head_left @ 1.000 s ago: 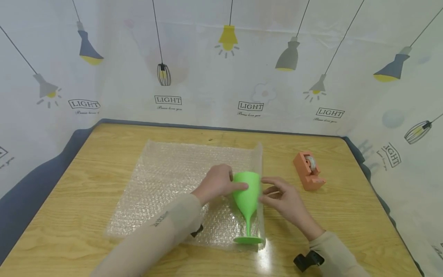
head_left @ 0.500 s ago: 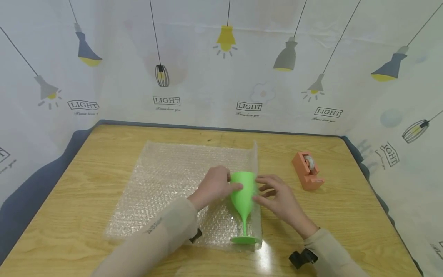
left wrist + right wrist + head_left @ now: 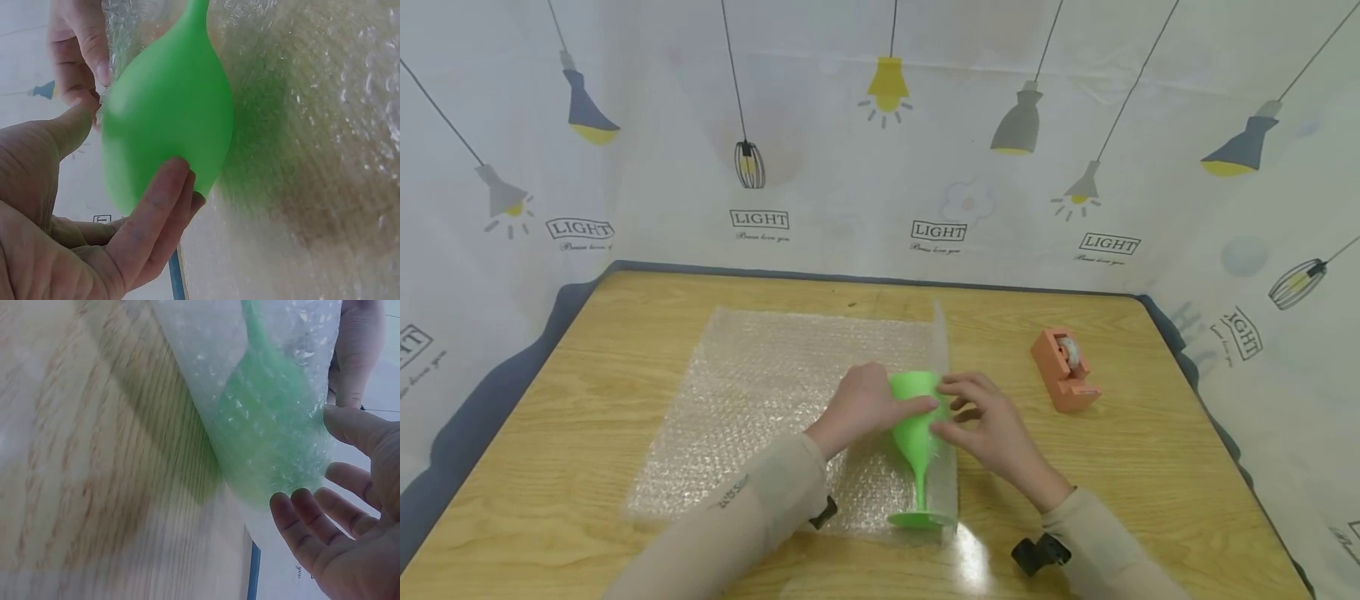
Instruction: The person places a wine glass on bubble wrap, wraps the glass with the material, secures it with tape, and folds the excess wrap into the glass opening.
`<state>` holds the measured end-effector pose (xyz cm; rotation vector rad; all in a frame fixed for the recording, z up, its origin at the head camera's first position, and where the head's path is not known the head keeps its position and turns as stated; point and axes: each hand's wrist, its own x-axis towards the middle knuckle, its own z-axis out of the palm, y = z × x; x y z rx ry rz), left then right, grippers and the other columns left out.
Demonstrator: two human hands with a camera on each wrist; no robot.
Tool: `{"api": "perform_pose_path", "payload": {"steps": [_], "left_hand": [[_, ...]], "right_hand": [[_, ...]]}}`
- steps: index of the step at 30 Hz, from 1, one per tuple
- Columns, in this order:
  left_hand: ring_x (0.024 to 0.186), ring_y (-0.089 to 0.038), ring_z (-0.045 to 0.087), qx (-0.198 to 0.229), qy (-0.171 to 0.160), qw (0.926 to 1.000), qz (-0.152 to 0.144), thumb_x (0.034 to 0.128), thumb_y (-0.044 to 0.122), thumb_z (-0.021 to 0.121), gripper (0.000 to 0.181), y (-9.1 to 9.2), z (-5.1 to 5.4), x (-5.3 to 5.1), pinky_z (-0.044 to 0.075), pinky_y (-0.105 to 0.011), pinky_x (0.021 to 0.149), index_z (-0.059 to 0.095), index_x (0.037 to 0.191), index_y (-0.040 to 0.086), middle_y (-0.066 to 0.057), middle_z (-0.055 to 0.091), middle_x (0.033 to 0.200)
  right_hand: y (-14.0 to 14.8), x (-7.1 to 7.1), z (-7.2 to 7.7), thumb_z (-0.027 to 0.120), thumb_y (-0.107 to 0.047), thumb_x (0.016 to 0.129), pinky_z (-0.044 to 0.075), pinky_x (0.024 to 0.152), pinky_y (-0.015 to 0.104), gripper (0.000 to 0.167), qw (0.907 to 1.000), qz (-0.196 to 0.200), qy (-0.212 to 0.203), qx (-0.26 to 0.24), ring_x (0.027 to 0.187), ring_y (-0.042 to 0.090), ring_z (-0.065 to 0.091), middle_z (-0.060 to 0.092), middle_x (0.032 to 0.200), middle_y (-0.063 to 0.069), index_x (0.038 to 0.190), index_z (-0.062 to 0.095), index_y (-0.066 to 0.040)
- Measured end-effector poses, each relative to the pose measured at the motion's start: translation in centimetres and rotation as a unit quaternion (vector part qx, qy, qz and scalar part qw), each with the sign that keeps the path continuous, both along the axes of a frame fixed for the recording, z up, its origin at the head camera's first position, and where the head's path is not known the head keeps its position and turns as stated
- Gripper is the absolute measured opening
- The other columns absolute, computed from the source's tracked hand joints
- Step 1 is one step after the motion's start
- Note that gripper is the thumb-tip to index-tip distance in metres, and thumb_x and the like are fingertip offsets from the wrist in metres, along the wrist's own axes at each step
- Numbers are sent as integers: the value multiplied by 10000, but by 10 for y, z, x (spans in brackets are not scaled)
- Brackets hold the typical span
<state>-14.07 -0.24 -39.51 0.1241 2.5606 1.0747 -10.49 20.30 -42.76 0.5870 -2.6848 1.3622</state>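
A bright green plastic goblet (image 3: 912, 440) lies on its side on a sheet of bubble wrap (image 3: 760, 375), its foot toward the near table edge. My left hand (image 3: 863, 402) grips the bowl near the rim, with fingers and thumb visible against it in the left wrist view. On the other side, my right hand (image 3: 992, 423) holds the raised right edge of the sheet against the bowl with thumb and curled fingers. The right wrist view shows the bubble wrap (image 3: 269, 412) covering that side of the goblet, green showing through.
An orange tape dispenser (image 3: 1062, 375) with a roll of clear tape stands on the wooden table (image 3: 1150, 467), right of the sheet. A white curtain (image 3: 835, 150) printed with lamps hangs behind and around the table. Black camera mounts sit on both wrists.
The goblet and both hands have shifted slightly left. My right hand has brought the sheet's right edge up and over the goblet's right side. The left hand keeps its grip.
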Motion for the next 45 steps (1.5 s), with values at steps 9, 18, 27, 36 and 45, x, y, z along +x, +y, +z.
{"api": "perform_pose_path", "payload": {"steps": [9, 18, 27, 36, 45], "left_hand": [[615, -149, 493, 54, -65, 10000, 0, 753, 615, 851, 607, -2, -3, 0, 440, -247, 503, 610, 862, 69, -44, 600, 771], [695, -191, 547, -129, -172, 9997, 89, 740, 616, 859, 645, -4, -4, -3, 491, -285, 573, 599, 918, 54, -70, 617, 837], [710, -201, 556, -104, -240, 9996, 72, 748, 599, 862, 636, -8, -6, -6, 496, -288, 582, 602, 929, 47, -76, 618, 848], [575, -135, 478, -152, -448, 9989, -31, 769, 598, 846, 569, -17, -5, -9, 423, -238, 500, 626, 783, 74, -27, 597, 710], [534, -129, 518, -317, -595, 9977, -60, 798, 577, 831, 561, -25, -2, -10, 468, -235, 494, 709, 748, 31, -55, 673, 676]], "right_hand": [[-6, -2, 0, 859, -70, 824, 634, 850, 407, 478, 9999, 36, 125, 95, 1002, 275, 655, 602, 1350, 178, 1256, 677, 22], [-8, -2, -2, 853, -76, 835, 630, 854, 417, 458, 9998, 58, 161, 62, 1009, 274, 654, 596, 1363, 172, 1249, 680, 13], [-5, -3, -4, 852, -61, 832, 624, 886, 396, 499, 9996, 190, 186, -66, 1039, 270, 661, 587, 1407, 155, 1291, 665, 1], [-2, -2, -9, 807, -9, 868, 616, 910, 440, 467, 9992, 184, 175, -316, 1078, 352, 660, 583, 1418, 199, 1304, 648, 47], [-5, -1, -8, 785, -49, 903, 604, 910, 527, 509, 9986, 304, 96, -417, 1154, 435, 635, 556, 1432, 240, 1369, 605, 52]]}}
